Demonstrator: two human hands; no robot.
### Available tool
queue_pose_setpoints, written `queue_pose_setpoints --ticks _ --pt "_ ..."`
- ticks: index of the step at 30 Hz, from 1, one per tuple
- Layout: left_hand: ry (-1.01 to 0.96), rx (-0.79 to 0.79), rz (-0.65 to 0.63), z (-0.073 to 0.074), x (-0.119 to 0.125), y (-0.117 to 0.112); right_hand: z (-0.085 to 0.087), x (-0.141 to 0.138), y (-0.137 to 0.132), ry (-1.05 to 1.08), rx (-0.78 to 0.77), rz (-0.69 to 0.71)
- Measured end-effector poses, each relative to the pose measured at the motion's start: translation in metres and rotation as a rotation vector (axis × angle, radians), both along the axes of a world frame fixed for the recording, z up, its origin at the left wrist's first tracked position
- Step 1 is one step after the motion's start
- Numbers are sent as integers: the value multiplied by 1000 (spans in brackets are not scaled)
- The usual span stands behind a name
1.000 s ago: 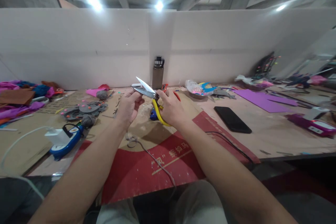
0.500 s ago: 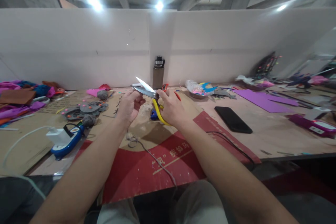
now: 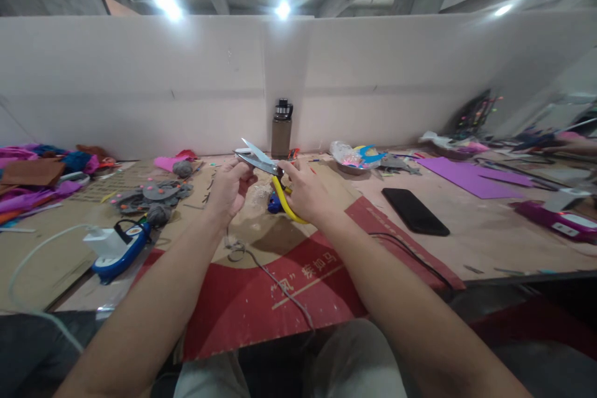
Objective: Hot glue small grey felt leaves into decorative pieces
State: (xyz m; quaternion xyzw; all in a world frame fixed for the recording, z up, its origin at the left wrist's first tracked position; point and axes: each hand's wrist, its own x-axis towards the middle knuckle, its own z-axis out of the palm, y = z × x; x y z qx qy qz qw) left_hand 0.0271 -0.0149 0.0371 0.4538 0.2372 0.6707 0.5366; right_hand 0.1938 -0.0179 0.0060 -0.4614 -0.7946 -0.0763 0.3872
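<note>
My right hand (image 3: 304, 189) is closed around the scissors (image 3: 261, 160), which have a yellow handle grip and metal blades pointing left. The blades stand apart in a narrow V. Close to the blades, my left hand (image 3: 232, 188) has its thumb and fingers pinched together; what lies between them is too small to make out. Below the left wrist, a thin grey cord (image 3: 275, 280) loops and runs across the red-and-brown cardboard (image 3: 219, 305). A small blue object (image 3: 274, 202) lies behind the scissors' handle, partly hidden.
Grey felt pieces with pink pins (image 3: 153, 194) and a blue power strip (image 3: 122, 255) lie left. A bottle (image 3: 282, 130) stands by the wall. Rightward are a bowl (image 3: 355, 168), a black phone (image 3: 415, 211), purple sheets (image 3: 471, 177) and another person's hand (image 3: 566, 142).
The scissors' blades have drawn slightly closer together, while my left hand has barely moved. At the far right, another person's hand has come into view.
</note>
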Motion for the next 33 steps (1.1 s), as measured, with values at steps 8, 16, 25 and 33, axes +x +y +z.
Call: queue_pose_setpoints --ticks 8,16,25,33 --pt "8 6 9 -1 -1 1 -4 0 4 4 0 15" --pt "9 10 -2 -2 -2 2 -3 0 2 -19 -8 -15" --pt "8 -16 35 -1 -4 6 2 0 1 -12 -95 -58" --pt "60 -34 64 -1 -4 4 6 2 7 252 -86 69"
